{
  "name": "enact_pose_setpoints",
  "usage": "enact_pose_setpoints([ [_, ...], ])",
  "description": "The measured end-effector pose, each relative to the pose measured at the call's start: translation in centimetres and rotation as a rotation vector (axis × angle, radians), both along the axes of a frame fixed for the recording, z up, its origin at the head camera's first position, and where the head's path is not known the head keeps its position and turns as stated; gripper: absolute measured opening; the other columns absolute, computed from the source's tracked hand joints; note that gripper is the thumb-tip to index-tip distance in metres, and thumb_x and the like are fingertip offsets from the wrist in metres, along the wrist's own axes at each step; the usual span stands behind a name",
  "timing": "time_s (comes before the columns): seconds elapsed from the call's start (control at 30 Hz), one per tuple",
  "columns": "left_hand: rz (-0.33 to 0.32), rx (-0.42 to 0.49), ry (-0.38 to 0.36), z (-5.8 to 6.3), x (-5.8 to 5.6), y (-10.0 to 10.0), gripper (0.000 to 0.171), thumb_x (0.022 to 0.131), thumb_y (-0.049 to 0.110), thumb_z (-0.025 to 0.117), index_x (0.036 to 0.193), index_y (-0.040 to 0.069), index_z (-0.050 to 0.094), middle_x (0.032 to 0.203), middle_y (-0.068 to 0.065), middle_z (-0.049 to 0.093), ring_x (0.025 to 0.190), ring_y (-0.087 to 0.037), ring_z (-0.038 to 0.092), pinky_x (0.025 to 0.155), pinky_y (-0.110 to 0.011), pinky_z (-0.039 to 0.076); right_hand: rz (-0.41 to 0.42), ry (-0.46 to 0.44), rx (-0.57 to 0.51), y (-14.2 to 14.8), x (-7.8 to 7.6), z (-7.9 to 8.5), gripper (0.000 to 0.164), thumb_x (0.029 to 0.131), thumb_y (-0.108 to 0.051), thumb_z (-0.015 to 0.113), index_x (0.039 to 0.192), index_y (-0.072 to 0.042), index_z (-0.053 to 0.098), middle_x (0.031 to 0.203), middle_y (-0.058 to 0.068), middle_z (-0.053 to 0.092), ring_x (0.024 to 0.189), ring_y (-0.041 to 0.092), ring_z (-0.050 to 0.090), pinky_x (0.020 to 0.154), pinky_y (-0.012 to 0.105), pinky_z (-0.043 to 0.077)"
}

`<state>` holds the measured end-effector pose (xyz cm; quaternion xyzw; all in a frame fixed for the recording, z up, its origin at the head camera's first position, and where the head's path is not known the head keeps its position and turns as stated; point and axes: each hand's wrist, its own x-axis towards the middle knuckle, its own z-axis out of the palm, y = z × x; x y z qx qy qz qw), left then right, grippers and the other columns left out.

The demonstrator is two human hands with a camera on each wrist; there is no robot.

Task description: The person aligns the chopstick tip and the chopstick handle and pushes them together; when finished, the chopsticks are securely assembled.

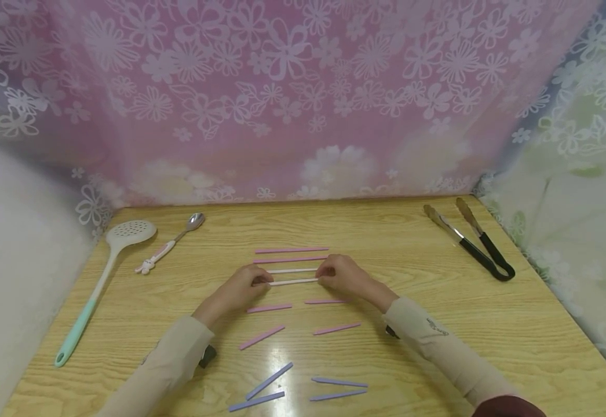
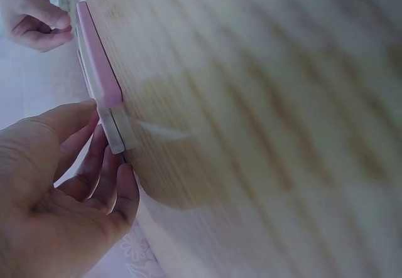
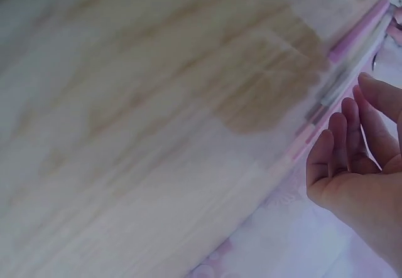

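Left grip (image 1: 240, 286), a bare hand, has thumb and fingers on the near white stick (image 1: 295, 282), pinched at its left end as I read the left wrist view. Right grip (image 1: 347, 277): fingers bent in, fingertips at the right ends of the white pair; I cannot tell whether it is clamped or only touching.

Near white stick and far white stick (image 1: 294, 270) lie side by side, roughly parallel, crosswise on the tabletop (image 1: 386, 231), between the two hands. Their outer ends are partly hidden by fingers.

Just behind them I have two long pink sticks (image 1: 291, 250), also crosswise. Nearer the person: four short pink sticks (image 1: 336, 329), two left, two right; the right hand's wrist is close to the upper right one. Nearest edge: four bluish-purple sticks (image 1: 270, 381), two per side. Left two come together at one end; contact unclear to me.

Far left: slotted skimmer (image 1: 131, 231), mint handle toward the person, and a spoon (image 1: 163, 250) with a rabbit-shaped handle end, bowl pointing away. Far right: tongs (image 1: 477, 246), black handles, arms spread, tips pointing away. Pink floral cloth (image 1: 282, 104) behind the tabletop. Light sleeves (image 1: 438, 341) on both arms.
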<state>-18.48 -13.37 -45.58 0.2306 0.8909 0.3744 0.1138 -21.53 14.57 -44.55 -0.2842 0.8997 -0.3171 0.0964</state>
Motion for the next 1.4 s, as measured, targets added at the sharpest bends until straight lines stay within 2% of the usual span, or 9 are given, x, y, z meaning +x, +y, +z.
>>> enact_pose_setpoints([
  [0.1, 0.0, 0.011, 0.026, 0.1, 0.1, -0.1, 0.019, 0.094, 0.007, 0.058, 0.109, -0.002, 0.065, 0.106, -0.011, 0.063, 0.099, -0.025, 0.061, 0.089, -0.037, 0.052, 0.001, 0.026, -0.019, 0.2, 0.1, 0.2, 0.01, 0.087, -0.009, 0.068, 0.095, -0.004, 0.071, 0.088, 0.002, 0.065, 0.081, 0.013, 0.058, 0.073, 0.027, 0.051],
  [0.27, -0.009, 0.023, 0.112, 0.4, 0.5, -0.3, 0.019, 0.094, 0.008, 0.058, 0.108, -0.002, 0.065, 0.101, -0.009, 0.064, 0.094, -0.022, 0.06, 0.084, -0.036, 0.052, 0.013, 0.053, -0.056, 0.7, 0.6, 0.7, 0.013, 0.088, -0.01, 0.068, 0.096, -0.001, 0.07, 0.085, 0.003, 0.065, 0.078, 0.013, 0.057, 0.069, 0.023, 0.05],
  [0.33, -0.006, 0.031, 0.104, 0.6, 0.8, -0.4, 0.019, 0.094, 0.009, 0.058, 0.108, -0.001, 0.066, 0.1, -0.007, 0.064, 0.093, -0.02, 0.058, 0.083, -0.035, 0.052, 0.01, 0.045, -0.066, 0.9, 0.9, 0.8, 0.014, 0.088, -0.011, 0.068, 0.097, 0.0, 0.07, 0.084, 0.003, 0.064, 0.077, 0.013, 0.056, 0.068, 0.022, 0.049],
  [0.53, -0.037, 0.03, -0.002, 0.8, 2.2, -0.8, 0.021, 0.095, 0.012, 0.057, 0.112, 0.003, 0.065, 0.102, -0.003, 0.063, 0.093, -0.016, 0.058, 0.081, -0.028, 0.051, -0.006, -0.015, -0.055, 1.5, 2.2, 1.0, 0.015, 0.087, -0.013, 0.069, 0.098, -0.003, 0.071, 0.082, -0.001, 0.062, 0.076, 0.01, 0.055, 0.067, 0.021, 0.048],
  [0.77, -0.085, 0.002, -0.057, 0.3, 3.1, -0.9, 0.021, 0.093, 0.013, 0.061, 0.111, 0.002, 0.066, 0.106, -0.006, 0.065, 0.1, -0.022, 0.06, 0.089, -0.038, 0.05, 0.071, -0.124, -0.025, 2.2, 2.8, 0.3, 0.016, 0.086, -0.012, 0.07, 0.1, -0.003, 0.069, 0.082, -0.002, 0.062, 0.075, 0.006, 0.052, 0.067, 0.02, 0.048],
  [0.9, -0.123, -0.011, -0.041, 0.3, 3.1, -0.8, 0.018, 0.09, 0.004, 0.062, 0.107, -0.001, 0.066, 0.101, -0.009, 0.065, 0.093, -0.019, 0.061, 0.083, -0.032, 0.052, 0.111, -0.131, -0.006, 2.3, 3.0, 0.0, 0.009, 0.087, -0.006, 0.067, 0.095, -0.002, 0.069, 0.075, -0.005, 0.056, 0.068, 0.004, 0.047, 0.062, 0.02, 0.045],
  [1.1, -0.12, -0.034, -0.046, 0.4, 3.3, -0.7, 0.016, 0.092, 0.002, 0.058, 0.106, 0.0, 0.067, 0.099, -0.007, 0.065, 0.088, -0.014, 0.058, 0.076, -0.025, 0.05, 0.124, -0.12, 0.011, 2.3, 3.2, -0.1, 0.009, 0.089, -0.005, 0.065, 0.096, -0.002, 0.07, 0.078, -0.004, 0.059, 0.068, 0.004, 0.047, 0.06, 0.019, 0.044],
  [1.27, -0.106, -0.022, -0.044, 0.4, 3.4, -0.6, 0.016, 0.095, 0.007, 0.056, 0.107, 0.004, 0.065, 0.101, -0.004, 0.065, 0.091, -0.015, 0.058, 0.08, -0.029, 0.051, 0.141, -0.07, 0.014, 2.1, 3.3, 0.2, 0.015, 0.089, -0.006, 0.064, 0.102, -0.001, 0.071, 0.086, -0.001, 0.063, 0.072, 0.003, 0.047, 0.063, 0.018, 0.045],
  [1.4, -0.085, 0.0, -0.016, 0.3, 3.2, -0.4, 0.015, 0.097, 0.012, 0.055, 0.108, 0.008, 0.064, 0.1, -0.001, 0.065, 0.093, -0.014, 0.059, 0.083, -0.031, 0.051, 0.149, -0.053, -0.051, 1.8, 3.6, 0.5, 0.017, 0.089, -0.004, 0.065, 0.104, -0.001, 0.07, 0.084, -0.002, 0.061, 0.073, 0.002, 0.047, 0.065, 0.019, 0.047],
])
